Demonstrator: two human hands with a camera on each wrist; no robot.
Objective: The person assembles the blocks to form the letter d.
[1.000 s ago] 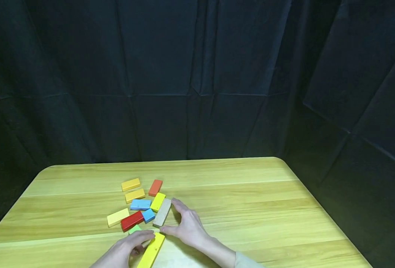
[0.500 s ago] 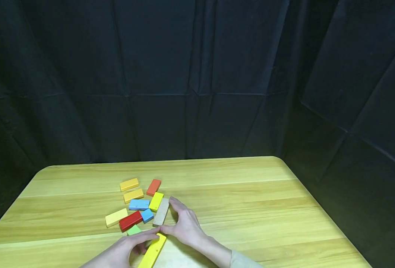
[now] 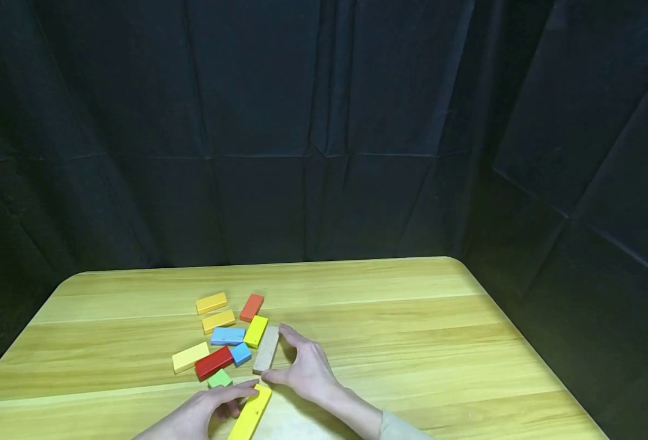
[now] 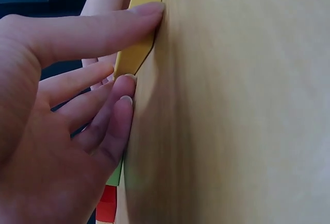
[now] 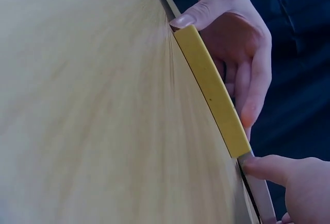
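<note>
In the head view my left hand (image 3: 200,410) holds a long yellow block (image 3: 250,415) at the near edge of the table. The right wrist view shows its thumb at the near end of the yellow block (image 5: 211,92) and its index finger towards the far end. My right hand (image 3: 309,374) grips a grey block (image 3: 266,349) lengthwise, thumb at the near end and a fingertip at the far end. That thumb sits close to where the two blocks' ends face each other. A short yellow block (image 3: 255,332) lies along the grey one's left side.
Left of the hands lie a green block (image 3: 220,379), a dark red block (image 3: 214,363), a small blue block (image 3: 241,354), a longer blue block (image 3: 228,335) and a pale yellow block (image 3: 191,357). Farther back are orange blocks (image 3: 219,321) and a red-orange block (image 3: 252,307). Dark curtains surround the wooden table (image 3: 412,318).
The yellow block has shifted slightly right with my left hand, towards the grey block's near end. Over the last half second the grey block has slid slightly nearer. The other blocks keep their places.
</note>
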